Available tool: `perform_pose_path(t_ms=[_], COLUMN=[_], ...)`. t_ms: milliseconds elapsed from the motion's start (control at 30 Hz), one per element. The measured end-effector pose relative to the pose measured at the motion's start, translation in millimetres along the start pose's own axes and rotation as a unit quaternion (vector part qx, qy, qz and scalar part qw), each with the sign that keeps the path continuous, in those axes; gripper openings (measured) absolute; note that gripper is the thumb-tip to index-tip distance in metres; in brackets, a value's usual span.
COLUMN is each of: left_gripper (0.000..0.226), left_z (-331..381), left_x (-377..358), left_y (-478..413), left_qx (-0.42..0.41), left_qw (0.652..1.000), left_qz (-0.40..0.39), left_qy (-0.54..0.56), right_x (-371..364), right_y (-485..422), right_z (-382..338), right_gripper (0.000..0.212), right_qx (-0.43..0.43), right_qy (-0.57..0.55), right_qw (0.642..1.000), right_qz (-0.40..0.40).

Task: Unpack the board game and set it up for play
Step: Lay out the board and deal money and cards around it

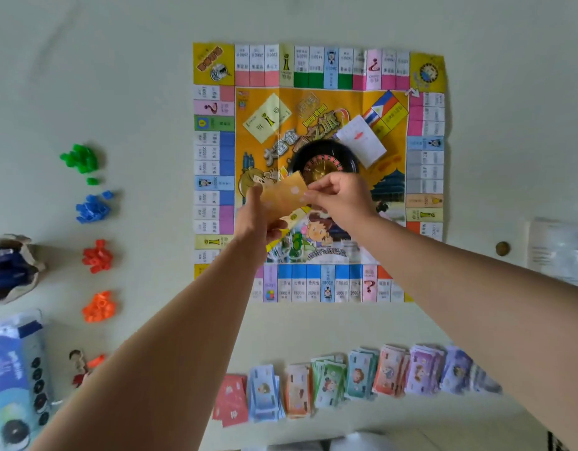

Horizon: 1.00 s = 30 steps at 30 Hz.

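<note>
Pale tabletop (118,76) fills view. Creased paper board (313,70) spread flat mid-table, black spinner (323,157) at centre, white cards (362,141) tilted beside it. Left hand (255,219) and right hand (339,196) close together over board, both pinching orange card stack (282,196) (overlaps spinner's near edge in view). 4 heaps of plastic pieces (92,208) lined up left, money stacks (359,375) in row along near edge, cloth bag (11,268) far left.

The left forearm (170,346) and right forearm (476,281) are bare along all that shows of them, as are the left hand (256,219) and right hand (341,198). By the right arm at the lower corner sits a scrap of dark fabric (557,442) with a pale pattern. It is possibly a garment's edge, too cropped to tell.
</note>
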<state>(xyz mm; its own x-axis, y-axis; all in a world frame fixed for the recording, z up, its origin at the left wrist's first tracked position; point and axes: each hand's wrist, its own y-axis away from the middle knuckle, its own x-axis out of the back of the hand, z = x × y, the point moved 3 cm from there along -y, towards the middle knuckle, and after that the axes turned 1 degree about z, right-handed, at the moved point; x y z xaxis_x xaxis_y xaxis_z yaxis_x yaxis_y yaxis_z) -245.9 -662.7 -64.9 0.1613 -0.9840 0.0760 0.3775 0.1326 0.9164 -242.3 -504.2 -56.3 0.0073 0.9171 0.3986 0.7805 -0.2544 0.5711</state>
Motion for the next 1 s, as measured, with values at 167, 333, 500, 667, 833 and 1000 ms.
perform_pose_path(t_ms=[167,333,500,667,833,1000], left_gripper=[0.023,0.039,0.054,0.052,0.048,0.047], left_z=[53.6,84.5,93.4,87.9,87.2,89.1], left_x=[10.7,-4.2,-19.8,-23.3,-24.7,-26.1], left_y=[-33.9,-47.7,-75.9,-81.3,-80.9,-76.1], left_qx=[-0.234,-0.463,-0.460,-0.475,-0.479,-0.455], left_qw=[0.914,0.719,0.622,0.641,0.647,0.647], left_qz=[0.105,0.092,0.063,0.074,0.066,0.073], left_qy=[-0.314,-0.510,-0.631,-0.599,-0.589,-0.608], right_x=[-4.1,-12.1,-23.9,-35.2,-58.1,-64.1], right_y=[-64.5,-118.7,-145.0,-143.3,-122.0,-113.6], right_z=[-43.0,-68.3,-72.3,-68.4,-61.7,-61.1], right_gripper=[0.016,0.018,0.010,0.013,0.028,0.044], right_qx=[0.014,0.035,0.048,0.132,0.246,0.199], right_qy=[0.017,0.067,0.166,0.235,0.329,0.372], right_qw=[0.999,0.993,0.978,0.948,0.905,0.906], right_qz=[0.040,0.088,0.115,0.173,0.113,0.047])
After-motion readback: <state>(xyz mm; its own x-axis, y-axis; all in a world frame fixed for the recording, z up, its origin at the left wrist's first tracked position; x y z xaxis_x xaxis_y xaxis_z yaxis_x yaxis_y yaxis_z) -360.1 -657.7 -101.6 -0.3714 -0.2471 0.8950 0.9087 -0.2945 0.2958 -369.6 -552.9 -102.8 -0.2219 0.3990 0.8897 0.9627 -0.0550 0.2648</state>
